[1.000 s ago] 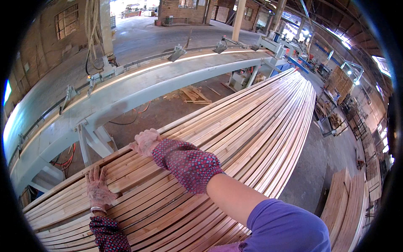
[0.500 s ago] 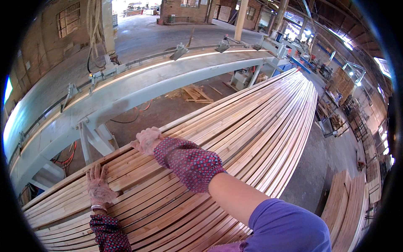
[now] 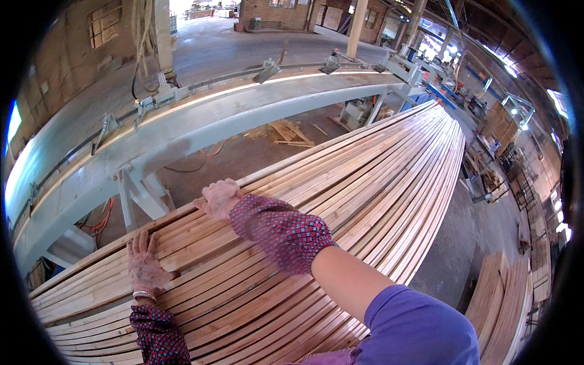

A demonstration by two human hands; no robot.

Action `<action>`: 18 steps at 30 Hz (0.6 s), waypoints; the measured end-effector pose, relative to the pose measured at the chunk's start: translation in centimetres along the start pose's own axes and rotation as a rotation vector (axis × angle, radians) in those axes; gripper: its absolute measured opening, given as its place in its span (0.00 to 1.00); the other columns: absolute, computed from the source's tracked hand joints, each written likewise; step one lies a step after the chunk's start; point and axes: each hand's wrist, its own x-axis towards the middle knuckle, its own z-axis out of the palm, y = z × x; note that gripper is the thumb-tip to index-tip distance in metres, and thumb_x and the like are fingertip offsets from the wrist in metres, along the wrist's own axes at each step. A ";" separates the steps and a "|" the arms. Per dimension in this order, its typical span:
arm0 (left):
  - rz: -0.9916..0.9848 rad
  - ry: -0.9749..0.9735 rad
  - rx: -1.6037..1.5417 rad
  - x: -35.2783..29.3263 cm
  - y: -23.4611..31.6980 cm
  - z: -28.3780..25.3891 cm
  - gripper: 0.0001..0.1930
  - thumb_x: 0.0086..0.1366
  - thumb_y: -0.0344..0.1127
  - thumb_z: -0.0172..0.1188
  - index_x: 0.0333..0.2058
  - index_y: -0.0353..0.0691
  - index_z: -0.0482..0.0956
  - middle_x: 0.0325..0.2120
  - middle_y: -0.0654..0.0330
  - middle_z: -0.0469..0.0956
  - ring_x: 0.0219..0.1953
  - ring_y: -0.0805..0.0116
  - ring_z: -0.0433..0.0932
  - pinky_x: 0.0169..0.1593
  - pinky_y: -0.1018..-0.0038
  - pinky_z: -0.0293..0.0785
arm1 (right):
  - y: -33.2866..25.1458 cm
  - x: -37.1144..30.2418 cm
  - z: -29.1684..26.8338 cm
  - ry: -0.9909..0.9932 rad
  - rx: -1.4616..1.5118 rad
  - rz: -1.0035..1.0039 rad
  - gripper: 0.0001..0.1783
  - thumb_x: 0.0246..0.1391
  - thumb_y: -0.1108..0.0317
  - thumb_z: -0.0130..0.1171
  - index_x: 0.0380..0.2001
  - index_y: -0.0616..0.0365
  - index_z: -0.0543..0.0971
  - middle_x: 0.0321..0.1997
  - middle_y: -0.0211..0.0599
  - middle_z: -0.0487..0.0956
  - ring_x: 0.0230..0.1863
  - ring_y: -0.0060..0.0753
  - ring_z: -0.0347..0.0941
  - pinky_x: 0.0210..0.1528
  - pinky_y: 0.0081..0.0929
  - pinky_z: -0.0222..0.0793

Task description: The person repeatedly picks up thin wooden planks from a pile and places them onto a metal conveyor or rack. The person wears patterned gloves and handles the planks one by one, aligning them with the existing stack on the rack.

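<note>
A broad layer of long, pale wooden strips (image 3: pixel 365 176) lies side by side beneath my hands, fanning out from the far right toward me. My left hand (image 3: pixel 148 267), dusty and with a bangle at the wrist, rests flat on the strips near their far edge, fingers spread. Farther along that edge, my right hand (image 3: pixel 220 198) has its fingers curled over the outermost wooden strip (image 3: pixel 267 176). Its fingertips are partly hidden behind the strip. Patterned sleeve covers wrap both forearms.
Beyond the strips runs a long grey machine beam (image 3: pixel 201 146) on legs, with metal clamps (image 3: pixel 266 71) along it. Wood offcuts (image 3: pixel 291 132) lie on the floor underneath. Stacked boards (image 3: pixel 496 304) stand at the lower right. A blue machine part (image 3: pixel 443 96) is at the strips' far end.
The view has shifted slightly. Both hands sit a little higher in the picture, my right hand also slightly farther right. Their poses on the strips look much the same.
</note>
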 end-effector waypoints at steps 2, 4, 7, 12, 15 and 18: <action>-0.008 -0.008 -0.008 -0.1 0.3 -0.3 0.61 0.39 0.62 0.76 0.72 0.43 0.62 0.73 0.49 0.57 0.77 0.50 0.50 0.80 0.52 0.40 | 0.1 -0.2 0.4 0.056 0.035 0.021 0.35 0.68 0.36 0.42 0.48 0.55 0.84 0.50 0.44 0.85 0.54 0.46 0.81 0.59 0.45 0.68; -0.031 -0.018 -0.014 -0.2 0.5 -0.8 0.61 0.39 0.61 0.76 0.71 0.43 0.63 0.73 0.49 0.58 0.77 0.50 0.50 0.80 0.52 0.40 | -0.1 -0.1 0.6 0.109 0.057 0.031 0.33 0.67 0.37 0.43 0.46 0.55 0.85 0.48 0.45 0.85 0.53 0.46 0.81 0.58 0.45 0.68; -0.014 -0.006 0.026 -0.4 -0.1 -0.7 0.60 0.38 0.62 0.76 0.71 0.44 0.64 0.73 0.49 0.58 0.77 0.49 0.50 0.80 0.51 0.41 | -0.4 0.3 1.2 0.122 0.056 0.026 0.32 0.66 0.39 0.45 0.44 0.55 0.85 0.46 0.46 0.85 0.53 0.47 0.81 0.58 0.46 0.69; 0.032 0.065 -0.034 0.0 0.1 -0.4 0.58 0.38 0.62 0.77 0.69 0.45 0.66 0.72 0.50 0.60 0.75 0.46 0.53 0.79 0.49 0.43 | 0.6 0.5 -0.7 -0.049 0.062 0.018 0.35 0.68 0.38 0.42 0.49 0.58 0.84 0.50 0.48 0.85 0.55 0.50 0.81 0.58 0.51 0.71; 0.041 0.072 -0.015 -0.4 0.0 -0.9 0.56 0.39 0.62 0.76 0.68 0.47 0.68 0.71 0.48 0.62 0.75 0.47 0.54 0.78 0.50 0.45 | 0.4 3.1 -1.5 -0.149 0.102 0.023 0.31 0.69 0.40 0.42 0.50 0.56 0.82 0.52 0.45 0.84 0.57 0.52 0.79 0.59 0.54 0.71; 0.032 0.040 -0.041 -0.7 0.1 -1.8 0.56 0.40 0.63 0.75 0.68 0.47 0.68 0.71 0.48 0.62 0.75 0.48 0.55 0.78 0.51 0.45 | 1.9 4.9 -2.6 0.080 0.171 -0.072 0.31 0.67 0.40 0.47 0.54 0.57 0.78 0.58 0.47 0.80 0.60 0.54 0.77 0.59 0.52 0.72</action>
